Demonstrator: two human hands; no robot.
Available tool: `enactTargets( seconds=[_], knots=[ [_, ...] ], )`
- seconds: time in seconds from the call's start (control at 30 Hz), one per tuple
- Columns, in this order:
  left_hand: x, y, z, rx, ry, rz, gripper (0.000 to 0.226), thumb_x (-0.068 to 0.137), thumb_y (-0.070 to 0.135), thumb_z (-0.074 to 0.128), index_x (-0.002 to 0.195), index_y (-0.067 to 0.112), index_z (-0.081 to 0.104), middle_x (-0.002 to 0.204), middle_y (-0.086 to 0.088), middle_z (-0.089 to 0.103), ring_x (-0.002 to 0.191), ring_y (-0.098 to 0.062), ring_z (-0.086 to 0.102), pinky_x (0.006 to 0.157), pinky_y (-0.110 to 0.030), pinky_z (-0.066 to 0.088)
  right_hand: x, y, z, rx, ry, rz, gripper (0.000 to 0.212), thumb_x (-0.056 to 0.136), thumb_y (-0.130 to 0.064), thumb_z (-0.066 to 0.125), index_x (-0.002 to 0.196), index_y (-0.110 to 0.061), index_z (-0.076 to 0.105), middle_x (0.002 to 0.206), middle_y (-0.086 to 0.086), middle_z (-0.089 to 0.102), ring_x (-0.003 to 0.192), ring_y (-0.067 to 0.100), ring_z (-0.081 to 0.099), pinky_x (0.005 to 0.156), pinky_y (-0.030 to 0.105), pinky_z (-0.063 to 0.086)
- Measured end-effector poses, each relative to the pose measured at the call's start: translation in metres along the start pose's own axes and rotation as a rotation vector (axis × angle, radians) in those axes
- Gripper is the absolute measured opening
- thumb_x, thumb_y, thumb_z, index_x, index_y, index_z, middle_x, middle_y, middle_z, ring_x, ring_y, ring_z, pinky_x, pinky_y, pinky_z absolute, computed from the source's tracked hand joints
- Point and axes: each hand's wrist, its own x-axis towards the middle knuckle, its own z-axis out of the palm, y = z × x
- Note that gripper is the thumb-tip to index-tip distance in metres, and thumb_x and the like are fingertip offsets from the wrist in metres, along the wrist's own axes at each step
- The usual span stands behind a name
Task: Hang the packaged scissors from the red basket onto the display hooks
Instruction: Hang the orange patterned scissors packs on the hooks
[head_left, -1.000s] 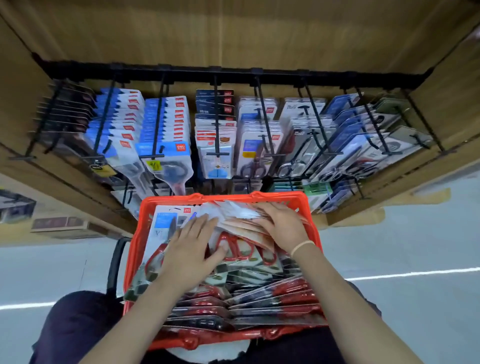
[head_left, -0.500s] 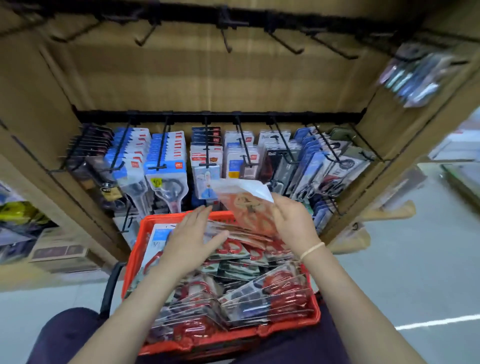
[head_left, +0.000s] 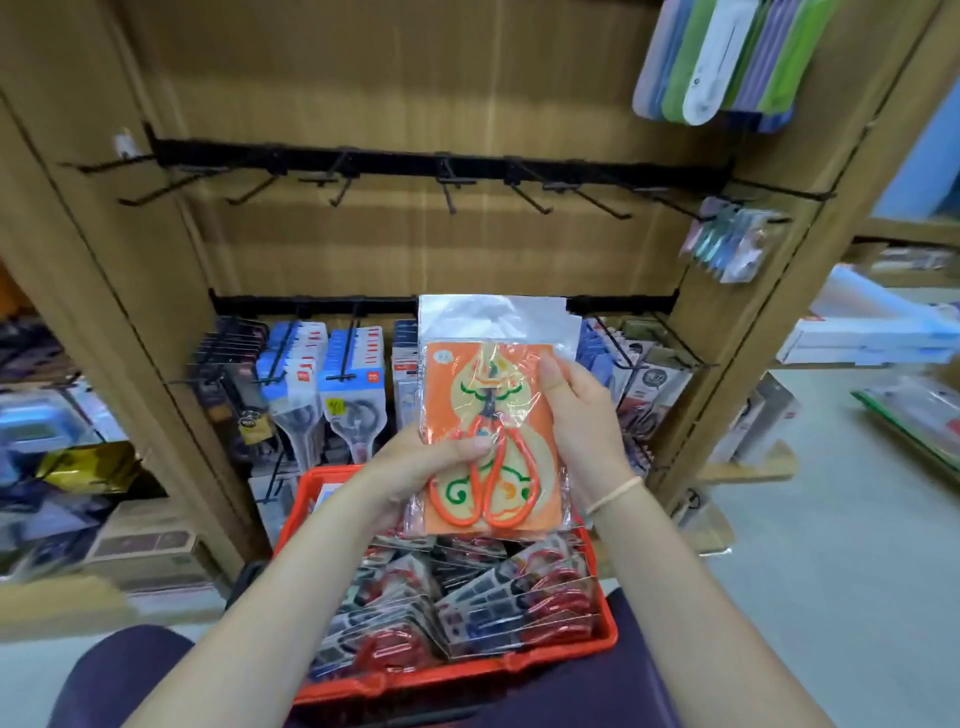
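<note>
Both hands hold up a packaged pair of orange-handled scissors (head_left: 491, 415) on an orange card in a clear sleeve, upright above the red basket (head_left: 467, 675). My left hand (head_left: 421, 467) pinches its lower left edge, thumb over the handles. My right hand (head_left: 582, 415) grips the right edge, thumb on the front. The basket sits on my lap and holds several more scissor packs (head_left: 498, 597). A black rail with several bare display hooks (head_left: 447, 192) runs across the wooden panel above the held pack.
A lower rail (head_left: 322, 306) carries full hooks of packaged scissors (head_left: 332, 384) behind the basket. Small packs (head_left: 732, 244) hang at the upper rail's right end. Coloured items (head_left: 722, 57) hang at top right. Boxes and shelves flank the wooden stand; grey floor lies to the right.
My hands have lifted one orange scissor pack out of the basket and turned it upright. My head has tilted up, bringing the bare upper hooks into full view.
</note>
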Motion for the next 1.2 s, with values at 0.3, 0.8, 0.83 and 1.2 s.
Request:
enactTargets(
  seconds=[0.3, 0.8, 0.83, 1.2],
  knots=[
    [-0.013, 0.028, 0.01, -0.074, 0.016, 0.066, 0.053, 0.068, 0.022, 0.08, 0.116, 0.012, 0.06, 0.095, -0.012, 0.079, 0.082, -0.031, 0.077, 0.077, -0.044, 0.064, -0.005, -0.021, -0.001, 0.066, -0.048, 0.074, 0.065, 0.077, -0.073, 0.068, 0.123, -0.027, 0.063, 0.118, -0.004, 0.072, 0.11, 0.018, 0.069, 0.1, 0.05, 0.054],
    [0.051, 0.083, 0.036, -0.217, 0.054, 0.132, 0.066, 0.071, 0.017, 0.091, 0.129, 0.015, 0.059, 0.107, -0.016, 0.077, 0.093, -0.036, 0.076, 0.075, -0.044, 0.062, 0.039, -0.014, -0.03, 0.171, 0.062, -0.016, 0.074, 0.07, -0.046, 0.089, 0.131, -0.028, 0.05, 0.123, -0.001, 0.068, 0.107, 0.017, 0.071, 0.092, 0.048, 0.058],
    [0.055, 0.088, 0.036, -0.222, 0.041, 0.13, 0.067, 0.072, 0.024, 0.091, 0.13, 0.015, 0.059, 0.108, -0.016, 0.077, 0.093, -0.035, 0.076, 0.074, -0.042, 0.062, 0.043, -0.016, -0.034, 0.191, 0.075, -0.022, 0.074, 0.071, -0.048, 0.089, 0.131, -0.028, 0.05, 0.124, -0.001, 0.067, 0.11, 0.018, 0.07, 0.094, 0.049, 0.057],
    [0.103, 0.085, 0.063, -0.145, 0.018, 0.039, 0.041, 0.085, 0.027, 0.077, 0.123, 0.014, 0.067, 0.107, -0.012, 0.078, 0.097, -0.032, 0.076, 0.08, -0.041, 0.063, 0.076, 0.004, -0.097, 0.212, 0.087, 0.065, 0.051, 0.076, -0.039, 0.083, 0.118, -0.021, 0.06, 0.111, 0.0, 0.076, 0.099, 0.02, 0.074, 0.088, 0.048, 0.06]
  ],
)
